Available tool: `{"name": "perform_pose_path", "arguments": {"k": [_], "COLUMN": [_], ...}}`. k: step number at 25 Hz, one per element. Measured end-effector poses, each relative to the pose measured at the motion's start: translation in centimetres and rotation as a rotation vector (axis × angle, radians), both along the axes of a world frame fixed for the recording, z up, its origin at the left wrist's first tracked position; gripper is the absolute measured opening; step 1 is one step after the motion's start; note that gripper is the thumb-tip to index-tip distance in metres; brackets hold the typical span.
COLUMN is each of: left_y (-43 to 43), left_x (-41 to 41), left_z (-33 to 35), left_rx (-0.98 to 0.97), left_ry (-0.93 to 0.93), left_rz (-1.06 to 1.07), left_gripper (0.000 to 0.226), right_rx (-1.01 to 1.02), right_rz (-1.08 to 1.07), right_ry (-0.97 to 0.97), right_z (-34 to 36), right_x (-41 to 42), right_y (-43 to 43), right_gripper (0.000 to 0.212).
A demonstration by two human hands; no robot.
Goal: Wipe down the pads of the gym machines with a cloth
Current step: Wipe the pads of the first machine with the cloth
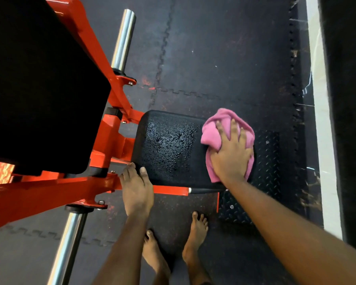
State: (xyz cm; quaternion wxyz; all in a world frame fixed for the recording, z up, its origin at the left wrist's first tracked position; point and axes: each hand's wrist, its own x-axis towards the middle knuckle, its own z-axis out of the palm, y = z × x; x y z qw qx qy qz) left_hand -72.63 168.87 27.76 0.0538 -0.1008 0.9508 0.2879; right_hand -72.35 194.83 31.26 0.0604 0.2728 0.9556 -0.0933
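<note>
Bare feet [195, 233] stand on the rubber floor mat [214, 58]. The left hand [137, 190] rests, fingers straight, on the near left corner of the black seat pad [169, 145], whose pebbled surface shines wet in the middle. At the pad's right edge the right hand [230, 155], fingers spread, presses a crumpled pink cloth [212, 132]. Beyond, an orange frame [39, 194] carries a larger black pad [39, 89].

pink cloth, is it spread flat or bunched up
Bunched up. The pink cloth sits in a crumpled wad under the right hand, with folds sticking out around it, on the black pad.
</note>
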Motion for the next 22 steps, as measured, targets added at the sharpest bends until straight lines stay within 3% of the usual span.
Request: {"name": "perform_pose_path", "arguments": {"k": [5,14,16,22], "left_y": [-0.4,-1.1,-1.3,-1.8], "left_x": [0.0,0.4,0.4,0.7], "left_z": [0.0,-0.5,0.0,0.0], "left_rx": [0.017,0.044,0.076,0.116], "left_ry": [-0.021,-0.002,-0.037,-0.042], "left_rz": [-0.015,-0.067,-0.076,-0.085], "left_gripper": [0.044,0.038,0.041,0.044], "right_rx": [0.044,0.047,0.059,0.077], "right_rz": [0.174,0.121,0.104,0.362], "right_ry": [-0.040,-0.068,-0.062,-0.038], "right_z": [0.1,-0.4,-0.2,0.5], "right_x": [9.6,-1.7,-1.3,7.2], "right_y": [-3.8,1.4,0.9,-1.2], "right_gripper": [0.088,0.077,0.076,0.083]}}
